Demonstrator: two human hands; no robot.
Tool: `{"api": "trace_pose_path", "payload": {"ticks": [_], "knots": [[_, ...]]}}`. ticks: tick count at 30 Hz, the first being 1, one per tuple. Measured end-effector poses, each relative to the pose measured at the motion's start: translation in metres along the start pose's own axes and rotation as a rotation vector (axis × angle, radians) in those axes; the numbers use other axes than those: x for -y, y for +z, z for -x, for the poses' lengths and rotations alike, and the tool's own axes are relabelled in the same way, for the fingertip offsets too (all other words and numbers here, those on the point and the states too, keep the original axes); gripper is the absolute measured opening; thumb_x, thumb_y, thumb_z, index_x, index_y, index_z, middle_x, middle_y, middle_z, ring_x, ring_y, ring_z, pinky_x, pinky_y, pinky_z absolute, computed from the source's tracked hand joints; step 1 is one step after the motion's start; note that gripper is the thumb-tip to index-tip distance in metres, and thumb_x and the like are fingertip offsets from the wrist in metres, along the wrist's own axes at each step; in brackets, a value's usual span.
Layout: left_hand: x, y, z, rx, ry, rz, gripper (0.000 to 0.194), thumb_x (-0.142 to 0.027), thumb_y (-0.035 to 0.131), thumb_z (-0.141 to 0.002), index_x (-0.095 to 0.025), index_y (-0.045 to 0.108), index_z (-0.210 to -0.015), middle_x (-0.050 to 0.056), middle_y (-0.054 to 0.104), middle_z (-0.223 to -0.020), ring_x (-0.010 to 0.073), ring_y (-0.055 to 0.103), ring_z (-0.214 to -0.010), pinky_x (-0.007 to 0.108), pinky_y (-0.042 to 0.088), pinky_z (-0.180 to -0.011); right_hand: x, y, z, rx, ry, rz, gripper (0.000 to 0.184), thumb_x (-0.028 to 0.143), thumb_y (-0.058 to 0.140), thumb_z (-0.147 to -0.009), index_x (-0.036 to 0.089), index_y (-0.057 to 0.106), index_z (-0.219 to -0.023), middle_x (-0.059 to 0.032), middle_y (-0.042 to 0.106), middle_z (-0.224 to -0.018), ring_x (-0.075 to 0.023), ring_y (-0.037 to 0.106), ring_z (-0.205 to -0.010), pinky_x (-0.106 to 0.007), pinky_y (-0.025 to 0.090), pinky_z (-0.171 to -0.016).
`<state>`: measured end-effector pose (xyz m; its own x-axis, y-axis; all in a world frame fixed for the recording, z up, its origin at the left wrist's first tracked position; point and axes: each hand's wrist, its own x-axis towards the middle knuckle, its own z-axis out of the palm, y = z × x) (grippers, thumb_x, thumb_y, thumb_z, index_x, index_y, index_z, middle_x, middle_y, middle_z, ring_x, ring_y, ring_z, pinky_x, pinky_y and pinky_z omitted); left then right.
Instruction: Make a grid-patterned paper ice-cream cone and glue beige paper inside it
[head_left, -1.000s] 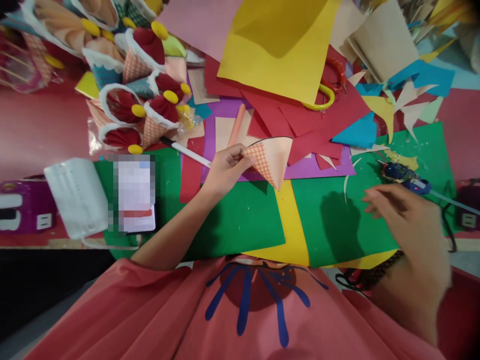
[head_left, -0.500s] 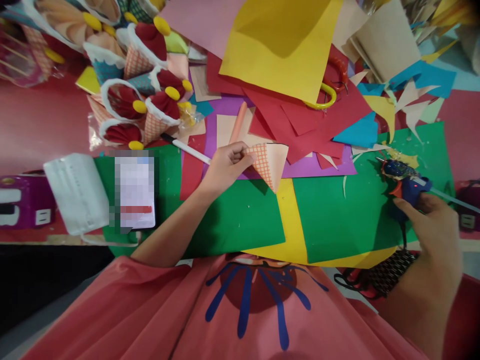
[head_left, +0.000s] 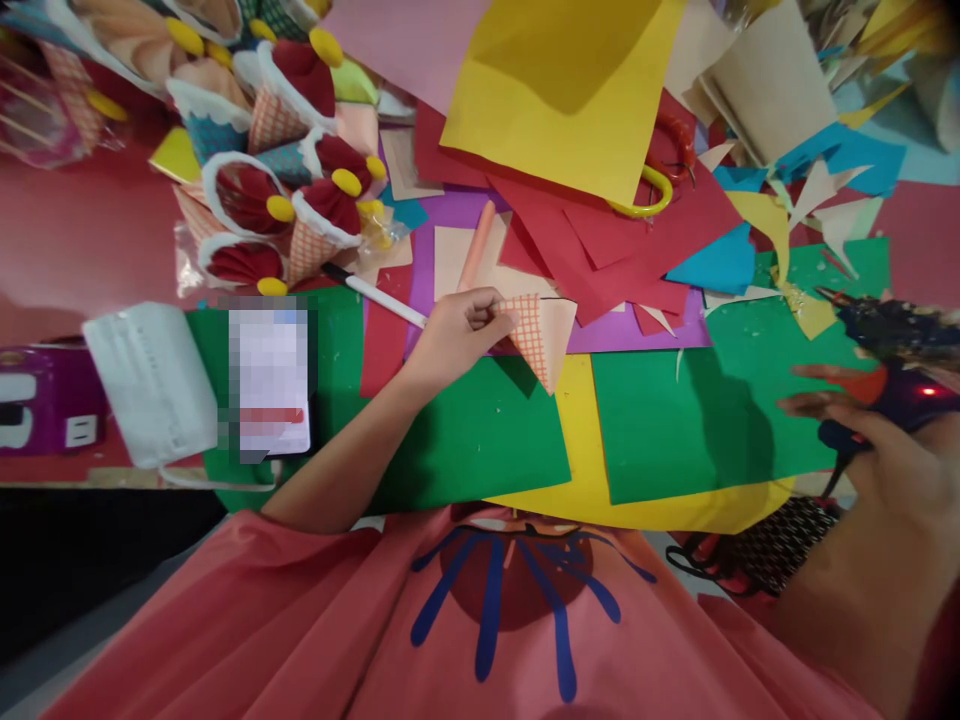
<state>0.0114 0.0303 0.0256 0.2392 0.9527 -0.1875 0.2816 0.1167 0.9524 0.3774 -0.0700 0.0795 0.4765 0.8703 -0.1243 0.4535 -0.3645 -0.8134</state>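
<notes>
Between the thumb and fingers of my left hand (head_left: 469, 330) is a paper cone (head_left: 541, 335), half orange-checked and half plain peach, its point tilted down. This hand is closed on the cone's left side, over the edge of the green sheet (head_left: 465, 430). At the far right my right hand (head_left: 892, 450) holds a blue glue gun (head_left: 911, 385) with an orange trigger and a lit red light. Two of its fingers reach forward around the trigger. The gun's nozzle points left, above a scrap of yellow paper (head_left: 810, 310). Part of the gun is cut off by the frame's edge.
Finished cones (head_left: 322, 235) with yellow dots crowd the upper left. A phone (head_left: 270, 380) and a white power bank-like block (head_left: 150, 385) lie at left. A marker (head_left: 382, 300), red sheets (head_left: 600, 240), yellow-handled scissors (head_left: 656, 190) and paper scraps (head_left: 825, 190) cover the back.
My right hand has lifted and moved right with the glue gun, which now looks larger and nearer. The cone in my left hand has barely shifted.
</notes>
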Motion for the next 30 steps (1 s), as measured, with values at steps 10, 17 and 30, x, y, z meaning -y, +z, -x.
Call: {"api": "trace_pose_path", "payload": {"ticks": [10, 17, 30], "knots": [[0.0, 0.001, 0.0, 0.005, 0.047, -0.043, 0.028, -0.03, 0.05, -0.08, -0.017, 0.043, -0.055, -0.005, 0.037, -0.051, 0.0066, 0.037, -0.05, 0.019, 0.028, -0.046, 0.049, 0.09, -0.011, 0.675, 0.005, -0.382, 0.022, 0.037, 0.07, -0.078, 0.015, 0.069, -0.078, -0.0067, 0.071, -0.081, -0.0117, 0.063, -0.053, -0.022, 0.042, -0.039], [0.005, 0.002, 0.0, -0.011, 0.069, -0.024, 0.028, -0.028, 0.049, -0.08, -0.018, 0.042, -0.055, -0.005, 0.039, -0.05, 0.0072, 0.046, -0.048, 0.018, 0.034, -0.046, 0.038, 0.135, -0.017, 0.828, 0.019, -0.52, 0.037, 0.052, 0.074, -0.071, 0.017, 0.062, -0.071, -0.0058, 0.069, -0.084, -0.0104, 0.06, -0.046, -0.022, 0.038, -0.033], [0.002, 0.005, 0.003, -0.019, 0.059, -0.053, 0.027, -0.026, 0.05, -0.081, -0.017, 0.045, -0.056, -0.004, 0.047, -0.052, 0.0066, 0.05, -0.049, 0.016, 0.038, -0.046, 0.023, 0.138, -0.019, 0.889, 0.021, -0.441, 0.036, 0.055, 0.068, -0.077, 0.02, 0.062, -0.069, -0.0007, 0.06, -0.055, -0.0125, 0.055, -0.046, -0.025, 0.037, -0.04]]}}
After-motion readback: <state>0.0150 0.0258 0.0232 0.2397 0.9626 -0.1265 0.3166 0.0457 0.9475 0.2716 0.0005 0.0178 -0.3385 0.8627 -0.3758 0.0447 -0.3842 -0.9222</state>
